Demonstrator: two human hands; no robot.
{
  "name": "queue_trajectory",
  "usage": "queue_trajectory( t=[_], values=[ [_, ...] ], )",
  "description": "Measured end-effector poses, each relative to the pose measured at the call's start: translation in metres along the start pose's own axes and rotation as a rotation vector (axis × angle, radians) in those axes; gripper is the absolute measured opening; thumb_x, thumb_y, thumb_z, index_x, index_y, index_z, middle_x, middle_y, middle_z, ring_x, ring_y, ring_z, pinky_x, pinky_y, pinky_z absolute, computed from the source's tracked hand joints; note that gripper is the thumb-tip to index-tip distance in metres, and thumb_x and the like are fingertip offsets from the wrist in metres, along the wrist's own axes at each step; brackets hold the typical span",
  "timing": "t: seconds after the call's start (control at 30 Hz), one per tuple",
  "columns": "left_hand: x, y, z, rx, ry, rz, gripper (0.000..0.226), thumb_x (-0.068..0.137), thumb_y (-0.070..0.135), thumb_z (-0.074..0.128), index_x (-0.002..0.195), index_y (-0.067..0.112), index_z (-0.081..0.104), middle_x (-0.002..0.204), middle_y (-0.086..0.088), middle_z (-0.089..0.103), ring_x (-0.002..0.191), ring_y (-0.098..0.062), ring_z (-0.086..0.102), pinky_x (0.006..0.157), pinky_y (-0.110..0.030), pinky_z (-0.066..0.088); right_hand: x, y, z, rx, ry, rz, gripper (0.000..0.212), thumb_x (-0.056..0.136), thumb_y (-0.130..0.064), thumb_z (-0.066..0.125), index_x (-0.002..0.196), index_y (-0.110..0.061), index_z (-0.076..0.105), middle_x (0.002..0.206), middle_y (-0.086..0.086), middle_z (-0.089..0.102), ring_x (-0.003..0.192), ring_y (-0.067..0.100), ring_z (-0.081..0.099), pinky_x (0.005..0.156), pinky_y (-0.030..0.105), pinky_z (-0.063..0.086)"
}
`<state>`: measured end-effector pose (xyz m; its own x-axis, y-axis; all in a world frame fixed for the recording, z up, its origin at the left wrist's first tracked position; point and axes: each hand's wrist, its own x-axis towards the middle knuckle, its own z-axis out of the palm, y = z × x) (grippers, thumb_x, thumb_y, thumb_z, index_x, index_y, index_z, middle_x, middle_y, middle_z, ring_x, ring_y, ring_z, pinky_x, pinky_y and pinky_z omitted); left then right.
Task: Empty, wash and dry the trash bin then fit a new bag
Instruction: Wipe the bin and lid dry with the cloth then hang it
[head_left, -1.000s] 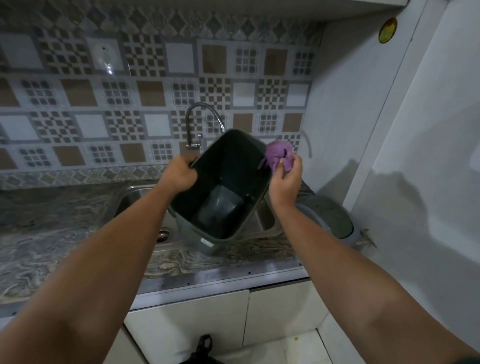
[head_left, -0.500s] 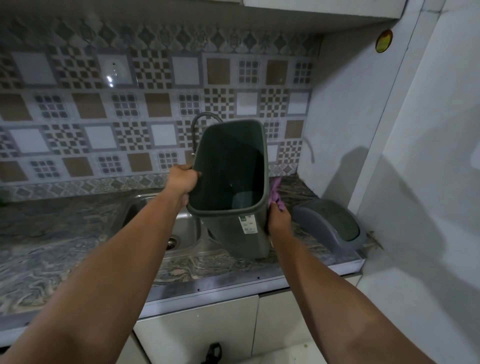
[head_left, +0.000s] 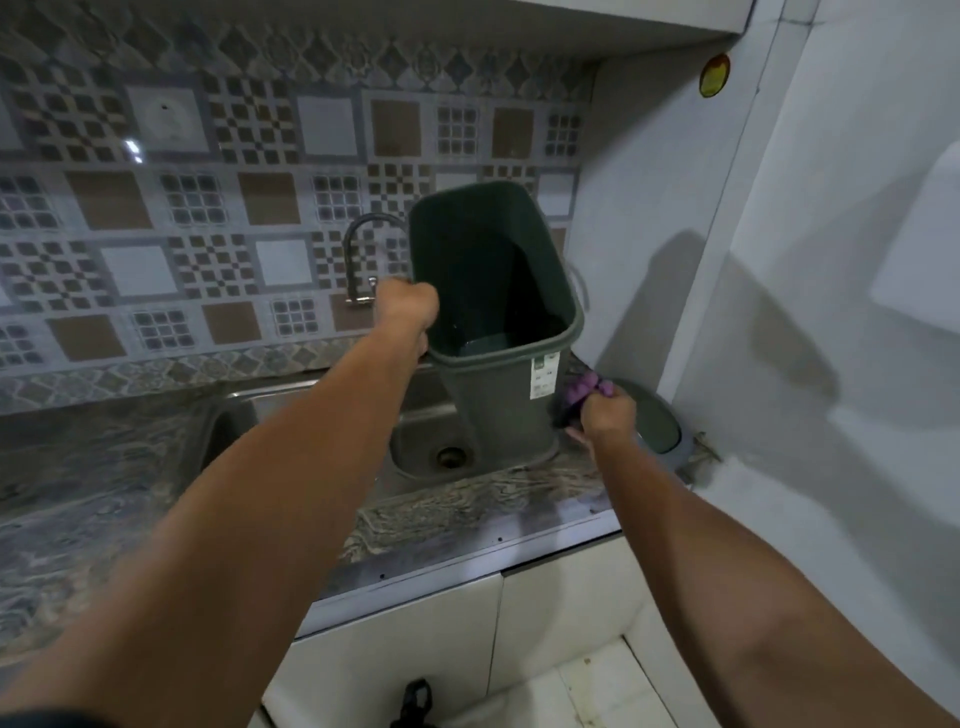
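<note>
The green bin (head_left: 498, 332) is held tipped over the sink (head_left: 311, 410), w/ its base at the sink's right edge. The left hand (head_left: 407, 307) is curled tight round the bin's rim. A purple cloth (head_left: 582, 391) is gripped in the right hand (head_left: 605, 414), pressed to the bin's right side. Prob. washing: the bin should be kept steady & every side rubbed.

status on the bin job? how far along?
Done: the bin looks empty, its lid off on the counter. In hand: the left hand has a grip on the rim, holding it upright at the sink; the right hand holds a purple cloth against its outer side, apparently wiping. Left: finish drying, fit a bag; none is in it yet.
</note>
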<state>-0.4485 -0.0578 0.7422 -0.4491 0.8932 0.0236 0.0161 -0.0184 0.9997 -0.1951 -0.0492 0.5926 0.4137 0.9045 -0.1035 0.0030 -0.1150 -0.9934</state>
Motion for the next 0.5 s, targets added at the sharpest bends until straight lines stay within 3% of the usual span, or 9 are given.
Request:
queue_trajectory(
  t=[0.1, 0.2, 0.37, 0.5],
  values=[
    [0.004, 0.000, 0.037, 0.023, 0.004, 0.046, 0.028, 0.094, -0.001, 0.049, 0.115, 0.004, 0.066, 0.105, -0.011, 0.068, 0.099, -0.027, 0.066, 0.087, -0.035, 0.058, 0.022, -0.037, -0.010, 0.101, 0.133, -0.057, 0.013, 0.086, -0.025, 0.055, 0.087, -0.022, 0.068, 0.098, 0.013, 0.074, 0.097, 0.037, 0.071, 0.089, 0.059, 0.059],
    [0.014, -0.003, 0.067, 0.047, 0.006, 0.072, 0.029, 0.095, 0.000, 0.050, 0.117, 0.005, 0.067, 0.106, -0.011, 0.067, 0.098, -0.025, 0.065, 0.082, -0.029, 0.056, 0.035, -0.071, -0.025, 0.045, 0.190, -0.116, 0.034, 0.091, -0.037, 0.051, 0.098, -0.013, 0.074, 0.107, 0.021, 0.073, 0.103, 0.039, 0.069, 0.092, 0.054, 0.057],
    [0.061, -0.003, 0.125, -0.008, -0.016, 0.059, 0.026, 0.096, 0.004, 0.053, 0.121, 0.008, 0.063, 0.107, -0.010, 0.066, 0.101, -0.027, 0.066, 0.090, -0.039, 0.060, 0.079, -0.108, -0.026, 0.076, -0.007, -0.198, 0.050, 0.083, -0.068, 0.069, 0.090, -0.020, 0.076, 0.092, 0.003, 0.077, 0.091, 0.021, 0.073, 0.085, 0.037, 0.061],
    [0.120, 0.001, 0.184, -0.043, -0.026, 0.006, 0.029, 0.097, 0.009, 0.056, 0.125, 0.006, 0.061, 0.109, -0.011, 0.066, 0.098, -0.026, 0.066, 0.089, -0.041, 0.061, 0.151, -0.135, -0.013, 0.032, -0.052, -0.267, 0.029, 0.087, -0.054, 0.076, 0.085, -0.026, 0.070, 0.088, -0.004, 0.075, 0.090, 0.017, 0.072, 0.078, 0.033, 0.059]
  ],
)
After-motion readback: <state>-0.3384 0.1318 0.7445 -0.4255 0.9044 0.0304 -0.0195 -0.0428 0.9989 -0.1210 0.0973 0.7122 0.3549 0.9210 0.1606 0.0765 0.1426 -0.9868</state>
